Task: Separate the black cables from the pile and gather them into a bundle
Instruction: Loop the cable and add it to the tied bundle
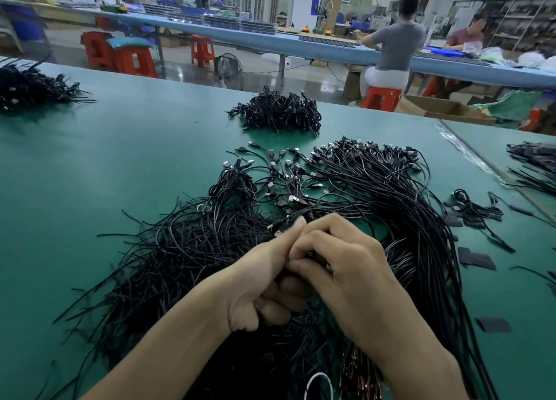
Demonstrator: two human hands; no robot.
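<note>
A big loose pile of black USB cables point(376, 189) spreads over the green table point(90, 174), plug ends fanned out at the far side. My left hand point(264, 282) grips a small bunch of black cables above the pile, with plug ends point(278, 229) sticking out past its thumb. My right hand point(340, 261) is pressed against the left, its fingers curled round the same bunch. The part of the bunch inside both hands is hidden.
A heap of bundled black cables point(276, 112) lies further back, another point(27, 88) at the far left, more cables point(532, 165) at the right edge. Small black strips point(478, 259) lie to the right. Two people sit at a blue bench point(301, 46) behind.
</note>
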